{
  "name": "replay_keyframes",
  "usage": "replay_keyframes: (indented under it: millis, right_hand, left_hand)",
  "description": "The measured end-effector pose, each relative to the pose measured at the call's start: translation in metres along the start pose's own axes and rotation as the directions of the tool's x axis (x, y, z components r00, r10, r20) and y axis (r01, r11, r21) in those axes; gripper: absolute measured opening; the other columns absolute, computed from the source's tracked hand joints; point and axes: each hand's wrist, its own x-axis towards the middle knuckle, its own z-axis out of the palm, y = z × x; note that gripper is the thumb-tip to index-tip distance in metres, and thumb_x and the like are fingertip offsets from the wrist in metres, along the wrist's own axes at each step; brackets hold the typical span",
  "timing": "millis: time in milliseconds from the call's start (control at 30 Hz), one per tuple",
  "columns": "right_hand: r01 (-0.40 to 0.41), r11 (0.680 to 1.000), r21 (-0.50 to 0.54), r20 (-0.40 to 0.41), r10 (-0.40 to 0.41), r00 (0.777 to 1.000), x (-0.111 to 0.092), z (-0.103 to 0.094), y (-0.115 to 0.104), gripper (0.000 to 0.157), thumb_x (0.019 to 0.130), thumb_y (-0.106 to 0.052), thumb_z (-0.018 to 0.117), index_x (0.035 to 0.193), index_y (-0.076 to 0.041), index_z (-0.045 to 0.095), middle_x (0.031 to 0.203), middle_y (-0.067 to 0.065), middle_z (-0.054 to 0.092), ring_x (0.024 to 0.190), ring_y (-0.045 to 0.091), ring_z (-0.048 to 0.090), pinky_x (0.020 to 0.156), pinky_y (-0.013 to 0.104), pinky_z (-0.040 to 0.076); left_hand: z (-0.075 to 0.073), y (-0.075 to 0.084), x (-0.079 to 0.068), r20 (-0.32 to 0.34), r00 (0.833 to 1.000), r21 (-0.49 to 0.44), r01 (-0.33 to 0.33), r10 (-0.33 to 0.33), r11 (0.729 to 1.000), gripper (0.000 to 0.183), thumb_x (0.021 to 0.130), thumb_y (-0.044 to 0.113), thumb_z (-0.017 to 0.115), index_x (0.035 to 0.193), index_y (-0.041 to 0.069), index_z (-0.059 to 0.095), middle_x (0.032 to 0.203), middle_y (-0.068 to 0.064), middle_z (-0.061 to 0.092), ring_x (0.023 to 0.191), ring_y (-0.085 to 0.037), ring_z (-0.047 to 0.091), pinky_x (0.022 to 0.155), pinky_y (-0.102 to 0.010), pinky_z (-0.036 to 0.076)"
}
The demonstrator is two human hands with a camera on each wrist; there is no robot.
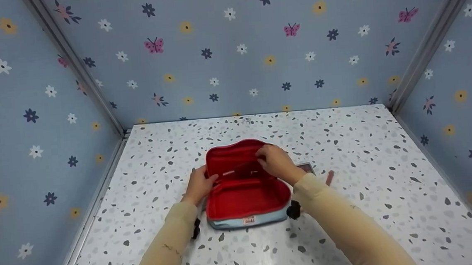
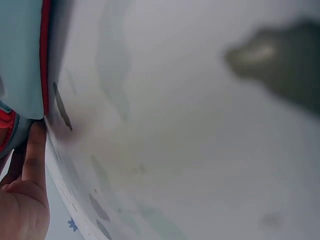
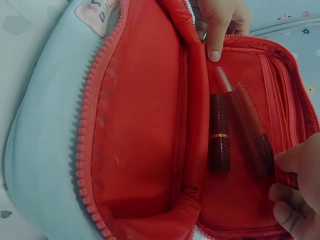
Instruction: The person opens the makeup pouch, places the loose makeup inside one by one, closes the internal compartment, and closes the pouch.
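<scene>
A light blue pouch (image 1: 263, 218) with red lining lies unzipped on the speckled table (image 1: 344, 141), its lid propped up at the back. My left hand (image 1: 199, 185) grips the pouch's left edge, its thumb (image 3: 215, 35) over the rim by the hinge. My right hand (image 1: 275, 161) holds the top of the lid's red mesh pocket (image 3: 240, 195), with its fingers (image 3: 292, 192) curled at the pocket's edge. Behind the mesh sit a dark lipstick tube (image 3: 219, 135) and a slim red tube (image 3: 250, 125). The left wrist view shows only a finger (image 2: 35, 150) against the pouch's side (image 2: 20, 60).
A small flat card-like item (image 1: 307, 168) and a pink object (image 1: 329, 178) lie on the table just right of my right wrist. Flowered blue walls (image 1: 231, 58) enclose the table at the back and both sides.
</scene>
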Motion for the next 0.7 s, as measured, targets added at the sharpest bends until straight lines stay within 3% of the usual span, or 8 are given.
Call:
replay_keyframes:
  millis: [167,400,700]
  right_hand:
    - [-0.020,0.999,0.035,0.009,0.019,1.000,-0.001,-0.005,0.000,0.020,0.101,-0.003,0.070,0.119,0.002,0.079,0.115,0.019,0.078,0.111,0.036,0.074,0.102,0.050,0.060]
    - [-0.023,0.995,0.094,-0.043,0.027,0.999,-0.009,-0.016,0.003,0.023,0.101,-0.005,0.073,0.123,0.002,0.078,0.118,0.019,0.077,0.112,0.035,0.074,0.101,0.050,0.062]
    - [-0.013,0.991,0.133,-0.086,0.025,0.996,-0.031,-0.034,0.019,0.024,0.099,-0.006,0.077,0.121,0.004,0.077,0.110,0.018,0.077,0.095,0.030,0.073,0.085,0.045,0.064]
  left_hand:
    - [0.001,0.000,0.000,-0.005,1.000,-0.003,0.011,-0.011,1.000,0.031,0.104,0.004,0.068,0.133,-0.004,0.070,0.124,-0.021,0.077,0.118,-0.034,0.073,0.111,-0.051,0.055]
    - [0.001,-0.001,0.000,-0.017,1.000,-0.003,0.014,-0.014,1.000,0.027,0.103,0.004,0.069,0.129,-0.005,0.071,0.120,-0.022,0.078,0.115,-0.035,0.073,0.111,-0.052,0.054]
    - [0.002,-0.002,0.002,-0.018,1.000,0.006,0.015,-0.015,1.000,0.028,0.104,0.004,0.068,0.130,-0.005,0.071,0.118,-0.021,0.078,0.111,-0.034,0.073,0.106,-0.050,0.057]
